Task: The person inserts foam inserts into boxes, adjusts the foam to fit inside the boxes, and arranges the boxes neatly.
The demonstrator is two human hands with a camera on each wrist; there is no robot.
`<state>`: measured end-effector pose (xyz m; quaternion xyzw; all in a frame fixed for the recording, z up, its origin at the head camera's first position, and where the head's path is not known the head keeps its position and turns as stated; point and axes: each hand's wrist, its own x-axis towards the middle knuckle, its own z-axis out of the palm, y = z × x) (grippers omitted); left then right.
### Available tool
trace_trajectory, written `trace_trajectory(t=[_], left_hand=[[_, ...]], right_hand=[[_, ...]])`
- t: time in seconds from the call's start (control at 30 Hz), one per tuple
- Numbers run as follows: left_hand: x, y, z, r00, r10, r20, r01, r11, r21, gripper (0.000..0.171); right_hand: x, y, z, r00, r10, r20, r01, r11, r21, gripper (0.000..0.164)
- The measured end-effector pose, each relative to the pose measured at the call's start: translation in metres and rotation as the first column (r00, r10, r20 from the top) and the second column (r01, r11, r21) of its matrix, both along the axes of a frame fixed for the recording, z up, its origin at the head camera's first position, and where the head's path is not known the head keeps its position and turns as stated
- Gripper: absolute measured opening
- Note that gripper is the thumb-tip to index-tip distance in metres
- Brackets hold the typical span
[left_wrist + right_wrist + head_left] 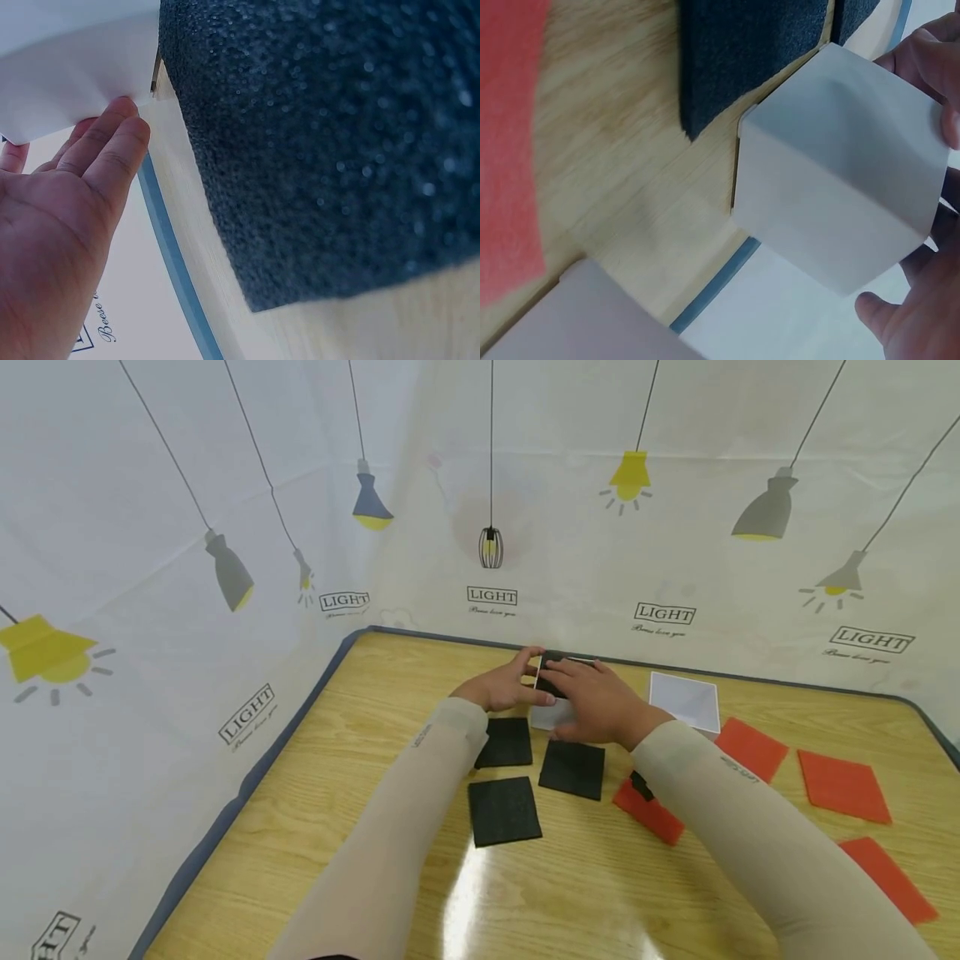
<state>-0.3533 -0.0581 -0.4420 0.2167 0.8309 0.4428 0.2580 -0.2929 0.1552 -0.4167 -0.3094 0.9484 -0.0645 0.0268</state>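
Note:
At the far edge of the table stands a white open-topped box [547,717], with a black foam square [553,683] at its opening. My left hand [504,685] grips the box's left side, its thumb on the near wall and its fingers toward the far side. In the left wrist view, those fingers [112,142] reach along a white wall. Over the box top, my right hand [600,700] lays extended fingers on the black foam, its thumb lower at the near side. The right wrist view shows two smooth faces of the box [840,165] between the hands.
Black foam squares [504,812] lie in front of the box. A second white box [684,700] stands to the right, with several red squares [843,785] around that side. A white curtain [420,552] printed with lamps borders the table's far and left edges.

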Motion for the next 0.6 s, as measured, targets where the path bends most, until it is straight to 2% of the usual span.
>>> trace_trajectory(t=[0.3,0.6], left_hand=[[-0.0039,-0.0007,-0.0025,1.0,0.003,-0.01,-0.004,1.0,-0.022,0.1],[-0.0019,-0.0007,-0.0011,1.0,-0.005,-0.015,0.005,1.0,-0.018,0.097]], right_hand=[[-0.0001,0.0089,-0.0022,1.0,-0.001,-0.013,0.002,0.998,0.056,0.1],[-0.0013,0.0064,-0.0064,1.0,0.012,-0.011,-0.011,0.998,0.055,0.1]])
